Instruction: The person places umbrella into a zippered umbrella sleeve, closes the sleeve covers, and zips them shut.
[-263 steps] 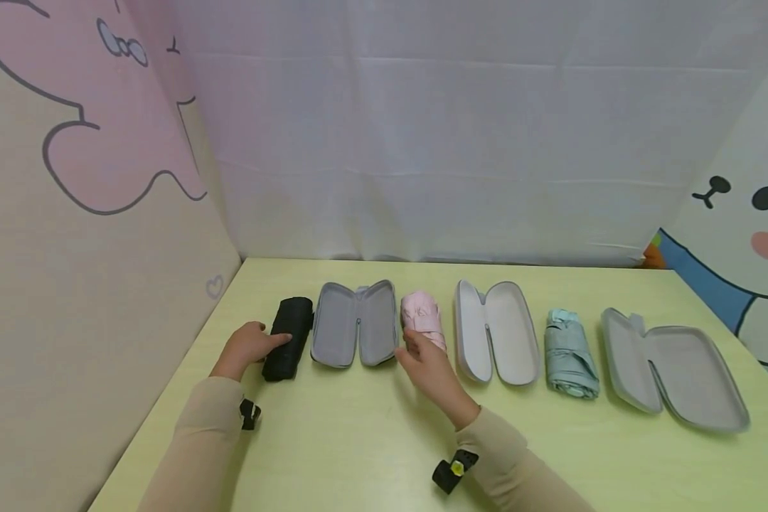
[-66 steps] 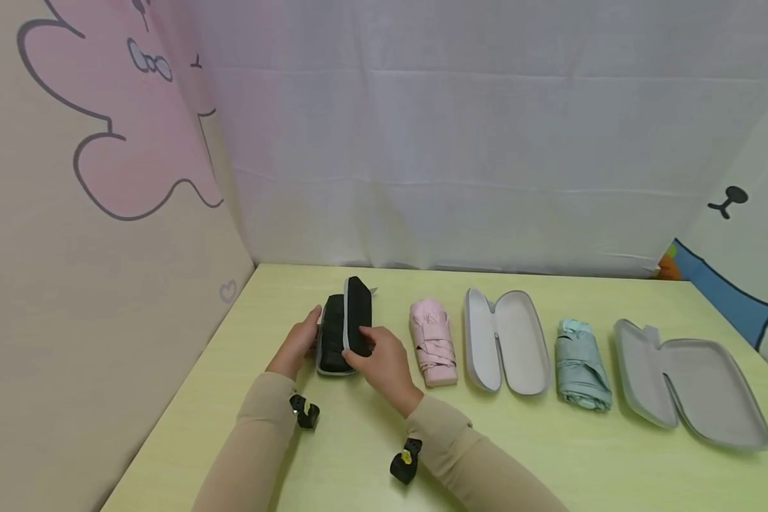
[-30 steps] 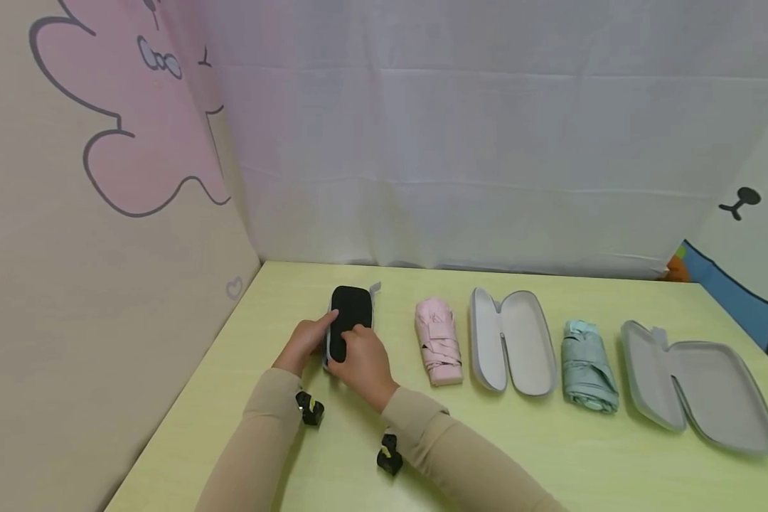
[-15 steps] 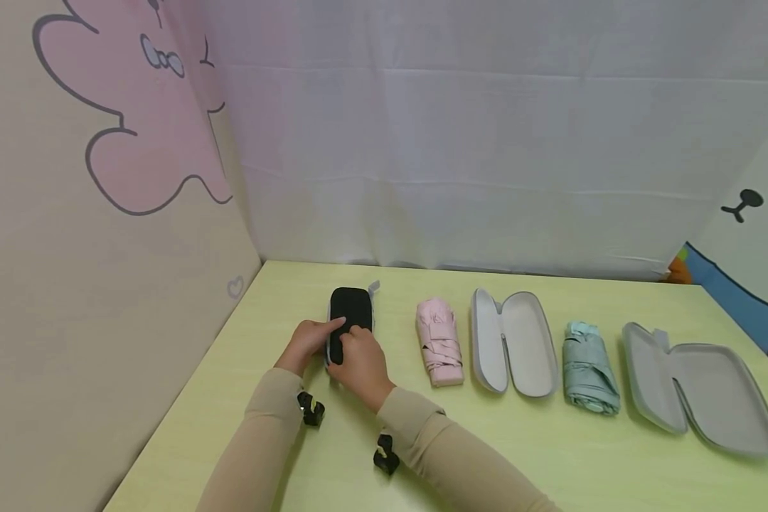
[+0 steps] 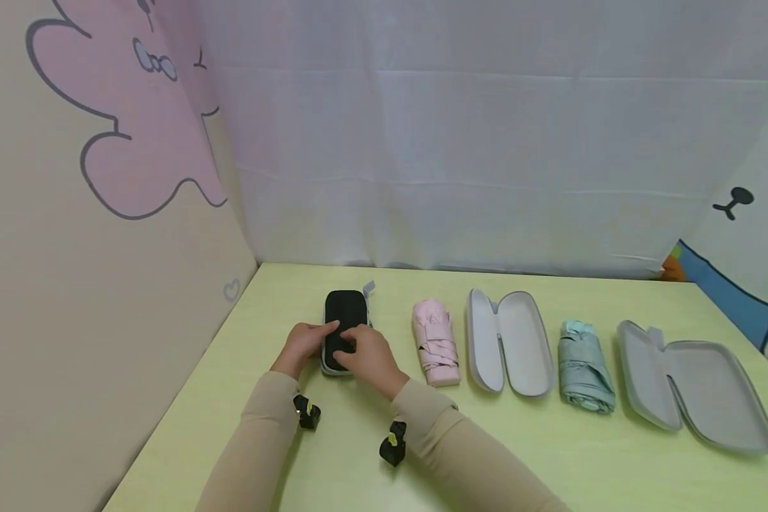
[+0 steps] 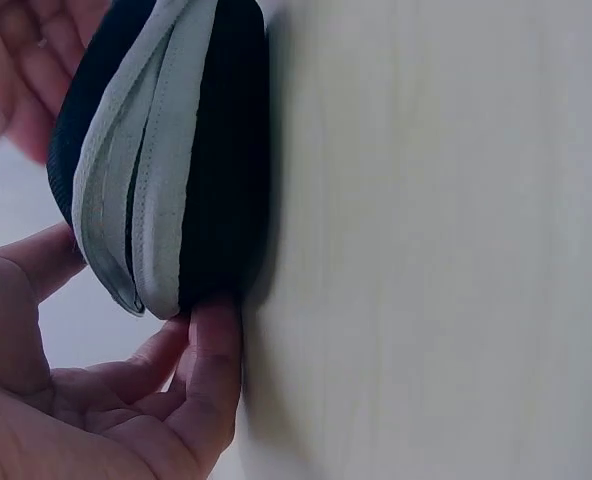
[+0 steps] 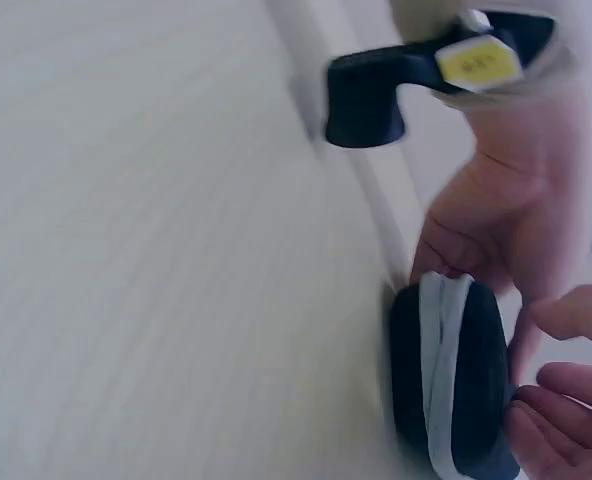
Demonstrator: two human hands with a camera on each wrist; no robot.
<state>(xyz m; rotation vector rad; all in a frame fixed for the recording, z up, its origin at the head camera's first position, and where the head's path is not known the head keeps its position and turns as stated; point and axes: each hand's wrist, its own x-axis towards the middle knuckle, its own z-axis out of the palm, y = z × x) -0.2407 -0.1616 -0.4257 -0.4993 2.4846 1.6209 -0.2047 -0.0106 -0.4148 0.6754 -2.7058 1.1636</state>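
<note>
A black zip case [image 5: 348,306] with pale grey zip tape lies folded together on the table, a grey tab at its far right corner. My left hand [image 5: 301,346] grips its left side, thumb on the lid and fingers low on the wall. In the left wrist view the case [image 6: 226,150] shows its two zip tapes lying along each other, with a dark line between them. My right hand [image 5: 376,361] hovers at the lid's right side, thumb and fingers apart; in the right wrist view its fingers [image 7: 561,415] come right at the lid. The case's contents are hidden.
To the right, in a row, lie a pink folded umbrella [image 5: 436,343], an open white case [image 5: 528,341], a pale green folded umbrella [image 5: 585,366] and an open light grey case [image 5: 720,395]. A wall panel [image 5: 134,320] borders the table on the left.
The black umbrella was laid in the open grey-lined case, and its lid was folded over. My right hand has just lifted from the case's near edge; the left keeps its hold.
</note>
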